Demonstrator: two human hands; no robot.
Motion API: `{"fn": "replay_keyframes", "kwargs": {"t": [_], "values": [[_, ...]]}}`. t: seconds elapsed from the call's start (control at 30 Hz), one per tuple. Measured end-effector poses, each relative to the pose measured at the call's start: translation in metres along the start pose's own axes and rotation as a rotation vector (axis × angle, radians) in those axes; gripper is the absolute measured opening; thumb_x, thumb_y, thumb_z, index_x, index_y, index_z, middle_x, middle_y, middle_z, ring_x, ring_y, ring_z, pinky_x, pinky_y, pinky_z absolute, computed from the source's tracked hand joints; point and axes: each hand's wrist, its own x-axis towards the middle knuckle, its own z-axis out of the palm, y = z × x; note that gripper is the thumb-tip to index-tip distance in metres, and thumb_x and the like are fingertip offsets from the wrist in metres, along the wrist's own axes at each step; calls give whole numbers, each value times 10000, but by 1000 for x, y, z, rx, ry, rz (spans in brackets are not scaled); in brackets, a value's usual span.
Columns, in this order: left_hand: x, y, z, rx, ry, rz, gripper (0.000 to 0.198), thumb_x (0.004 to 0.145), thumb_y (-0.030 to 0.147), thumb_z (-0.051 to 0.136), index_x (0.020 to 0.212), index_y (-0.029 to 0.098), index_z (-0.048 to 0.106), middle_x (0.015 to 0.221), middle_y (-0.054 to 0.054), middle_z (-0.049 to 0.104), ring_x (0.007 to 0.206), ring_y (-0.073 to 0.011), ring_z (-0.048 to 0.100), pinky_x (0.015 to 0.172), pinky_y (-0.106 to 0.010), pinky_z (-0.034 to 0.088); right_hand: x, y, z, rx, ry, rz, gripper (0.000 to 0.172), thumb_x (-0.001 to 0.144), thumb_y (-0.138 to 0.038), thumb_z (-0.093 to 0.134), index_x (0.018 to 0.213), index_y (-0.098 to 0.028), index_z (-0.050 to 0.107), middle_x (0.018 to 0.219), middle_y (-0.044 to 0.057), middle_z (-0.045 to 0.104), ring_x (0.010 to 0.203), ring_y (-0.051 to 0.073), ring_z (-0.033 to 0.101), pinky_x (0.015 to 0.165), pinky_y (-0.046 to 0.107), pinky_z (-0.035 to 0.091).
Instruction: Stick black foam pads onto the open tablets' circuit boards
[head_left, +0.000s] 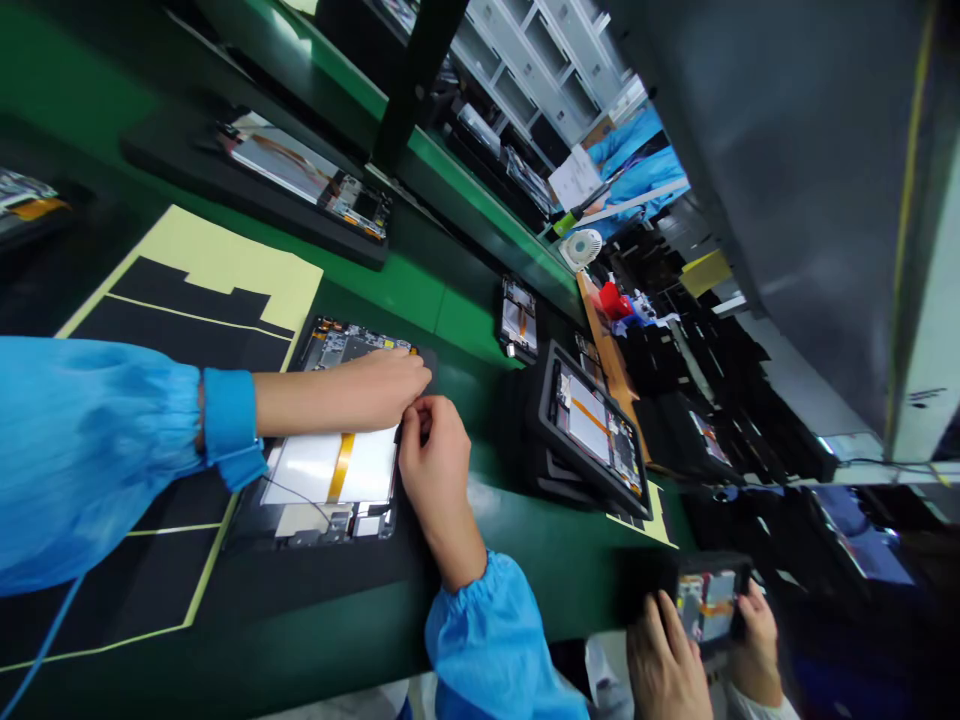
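An opened tablet [300, 490] lies on a dark mat, its white battery [300, 468], orange ribbon cable [341, 465] and circuit boards exposed. Across its upper part reaches my left hand [375, 385], fingers closed and bent down at the tablet's right edge. A blue strap [229, 415] circles that wrist. My right hand [437, 455] meets it at the same edge, thumb and forefinger pinched together. Whatever either set of fingertips holds is hidden or too small to name. A thin dark wire [296, 492] crosses the battery's lower left.
Another opened tablet [300, 170] rests on a black pad beyond my left arm. Black trays [592, 430] carrying an open tablet are stacked to the right. Yellow-edged black sheeting [247, 240] lies under my left arm. At lower right, a co-worker's hands [671, 660] hold a device.
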Motion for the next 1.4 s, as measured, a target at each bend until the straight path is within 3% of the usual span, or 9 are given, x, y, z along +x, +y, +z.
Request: {"fn": "replay_keyframes", "kwargs": {"t": [0.13,0.3,0.43,0.6,0.67,0.8,1.1,1.27,1.4], "values": [[-2,-12,5,-72,58,40,183,945,144,492,811,168,614,878,-84,657,864,-228,599,777,-327,444,-10,-2,-9,139,78,-31,242,1061,-240,437,1017,-203,672,970,89,727,904,214,684,811,340,552],[-4,-20,9,-142,113,50,177,915,148,478,781,180,589,849,-47,648,821,-185,591,773,-291,473,-41,-8,-20,-86,-145,-216,431,1013,-378,599,1372,-151,674,1493,194,590,1375,355,508,1133,543,469],[-13,-12,-3,-128,191,-16,322,1005,185,332,957,141,648,920,-63,675,865,-168,600,831,-281,497,-50,1,-16,-34,-141,-74,511,1050,-411,501,1471,-141,607,1597,182,501,1465,344,460,1200,569,423],[-93,-2,-3,33,399,-203,558,1040,329,246,1265,-56,581,1313,-290,614,1312,-355,517,1136,-580,379,-66,20,-11,66,-25,117,521,1055,-374,454,1478,-109,601,1606,188,491,1523,331,419,1250,575,363],[-134,-1,19,175,477,-233,600,1024,398,263,1121,-33,668,1374,-332,592,1448,-446,401,1186,-687,271,-73,19,-6,48,-75,111,553,1014,-359,548,1502,-101,577,1628,198,456,1554,359,367,1262,587,336],[-178,-8,73,236,448,-289,647,1017,482,272,1101,55,749,1414,-275,620,1458,-429,449,1151,-638,399,-71,6,5,60,-60,98,519,1003,-306,571,1478,-99,608,1633,234,430,1572,388,326,1253,606,331],[-168,-19,91,164,442,-332,653,1000,545,317,1144,104,776,1462,-217,607,1500,-385,418,1166,-596,442,-35,3,5,76,-22,-29,374,967,-228,627,1314,-157,747,1589,190,513,1569,372,330,1255,587,326],[-170,-29,99,138,465,-300,663,992,592,350,1166,116,777,1447,-195,627,1484,-370,449,1186,-541,452,-37,2,10,110,-35,-129,326,916,-177,672,1189,-299,802,1588,36,544,1558,280,368,1261,490,350],[-176,-33,105,121,482,-297,685,1009,598,326,1235,116,757,1460,-191,617,1472,-375,465,1171,-546,468,-33,14,13,114,82,-18,361,969,-157,552,1250,-215,772,1530,139,589,1483,308,466,1217,562,397]]}}
